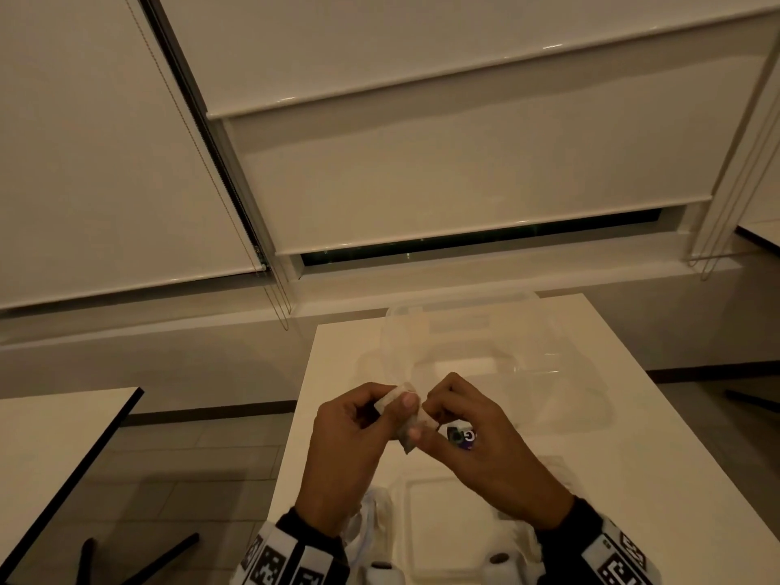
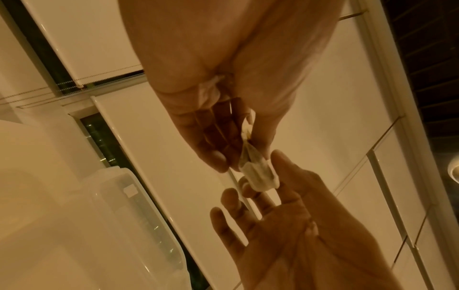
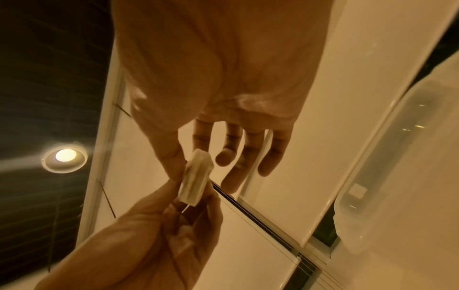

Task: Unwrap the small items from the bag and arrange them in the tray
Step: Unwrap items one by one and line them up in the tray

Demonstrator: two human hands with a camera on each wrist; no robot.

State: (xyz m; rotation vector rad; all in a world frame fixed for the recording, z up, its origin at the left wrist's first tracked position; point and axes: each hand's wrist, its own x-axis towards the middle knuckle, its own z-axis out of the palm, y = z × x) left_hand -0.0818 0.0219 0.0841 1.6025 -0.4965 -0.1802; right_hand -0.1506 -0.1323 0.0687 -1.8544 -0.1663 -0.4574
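Above the white table (image 1: 633,415), both hands hold one small white paper-wrapped packet (image 1: 387,401). My left hand (image 1: 396,405) pinches its near end between thumb and fingers, and crumpled wrapper (image 2: 208,92) sits in that palm. My right hand (image 1: 426,415) pinches the other end of the packet (image 3: 195,177) with thumb and index finger, the remaining fingers held straight. A small purple-and-white tag (image 1: 462,436) shows just under the right hand. A shallow white tray (image 1: 405,513) lies below the wrists. A thin plastic bag (image 1: 367,525) lies at its left edge.
A clear plastic container (image 1: 464,344) stands on the table beyond the hands. Two small white round objects (image 1: 500,561) sit at the frame's bottom edge. Another table (image 1: 50,458) stands to the left across a floor gap. Window blinds (image 1: 422,162) fill the background.
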